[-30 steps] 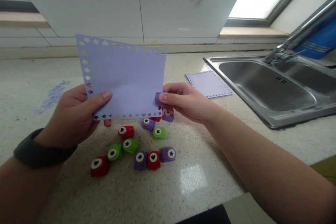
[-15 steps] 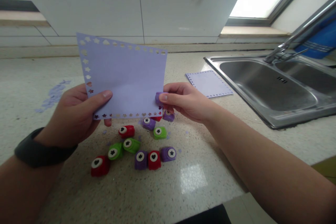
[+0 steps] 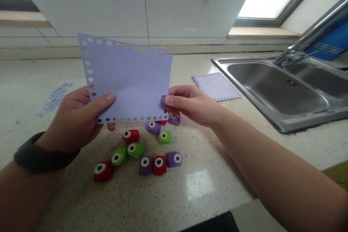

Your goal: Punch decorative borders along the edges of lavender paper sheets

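Observation:
My left hand (image 3: 77,119) pinches the lower left part of a lilac paper sheet (image 3: 127,76), held upright above the counter. Small star and heart holes run along the sheet's top, left and bottom edges. My right hand (image 3: 190,103) is closed on a small purple punch (image 3: 164,100) clamped over the sheet's right edge near the lower corner. Below the sheet, several small red, green and purple punches (image 3: 144,154) lie scattered on the speckled counter (image 3: 206,174).
A second lilac sheet (image 3: 216,86) with a punched border lies flat beside the steel sink (image 3: 285,90) at the right. Lilac paper scraps (image 3: 56,96) are scattered at the left. White cabinet doors stand behind the counter.

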`<state>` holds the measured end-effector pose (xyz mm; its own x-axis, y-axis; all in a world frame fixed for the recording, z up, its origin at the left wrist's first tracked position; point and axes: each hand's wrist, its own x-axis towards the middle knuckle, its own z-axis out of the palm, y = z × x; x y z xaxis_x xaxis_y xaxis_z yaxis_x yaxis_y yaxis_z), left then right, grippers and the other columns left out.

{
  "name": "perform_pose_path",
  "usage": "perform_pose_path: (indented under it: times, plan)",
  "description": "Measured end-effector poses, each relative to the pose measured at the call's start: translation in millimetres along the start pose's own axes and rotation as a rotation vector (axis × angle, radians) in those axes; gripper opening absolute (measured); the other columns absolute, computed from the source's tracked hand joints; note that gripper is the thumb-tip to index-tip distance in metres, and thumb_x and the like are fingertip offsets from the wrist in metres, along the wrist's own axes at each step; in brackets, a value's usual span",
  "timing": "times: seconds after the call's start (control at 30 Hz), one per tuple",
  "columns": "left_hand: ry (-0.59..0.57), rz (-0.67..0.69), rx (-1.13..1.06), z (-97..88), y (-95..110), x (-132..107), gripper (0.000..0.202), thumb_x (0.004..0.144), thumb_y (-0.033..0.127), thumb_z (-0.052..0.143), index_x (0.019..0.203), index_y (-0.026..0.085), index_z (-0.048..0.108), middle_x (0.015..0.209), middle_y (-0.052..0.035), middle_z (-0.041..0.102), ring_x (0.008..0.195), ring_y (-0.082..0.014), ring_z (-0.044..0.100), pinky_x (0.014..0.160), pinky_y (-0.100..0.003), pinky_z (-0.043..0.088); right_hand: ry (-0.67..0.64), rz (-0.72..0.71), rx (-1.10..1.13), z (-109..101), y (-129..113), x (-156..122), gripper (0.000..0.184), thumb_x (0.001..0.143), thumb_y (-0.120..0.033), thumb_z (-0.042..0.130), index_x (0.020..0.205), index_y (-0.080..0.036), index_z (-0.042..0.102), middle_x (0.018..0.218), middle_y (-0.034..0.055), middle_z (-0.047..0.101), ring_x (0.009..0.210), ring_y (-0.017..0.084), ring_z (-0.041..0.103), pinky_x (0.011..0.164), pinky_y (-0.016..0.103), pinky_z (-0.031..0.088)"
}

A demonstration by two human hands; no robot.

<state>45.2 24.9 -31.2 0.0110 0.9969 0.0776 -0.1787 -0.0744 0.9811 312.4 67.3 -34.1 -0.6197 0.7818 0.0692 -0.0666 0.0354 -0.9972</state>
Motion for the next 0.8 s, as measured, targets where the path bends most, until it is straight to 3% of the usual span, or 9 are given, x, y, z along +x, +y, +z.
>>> perform_pose_path:
  times: [0.8]
  plan:
    - [-0.012,0.043,0.029,-2.5,0.3,1.5,0.009,0.077,0.015,0.074,0.086,0.018,0.076,0.060,0.0014,0.070,0.032,-0.0099,0.056,0.029,-0.017,0.049,0.027,0.021,0.022,-5.1,-0.9,-0.4,0.022,0.086,-0.036,0.075,0.085,-0.014,0.071,0.073,0.0011,0.062,0.063,0.010,0.052,0.058,0.024,0.042]
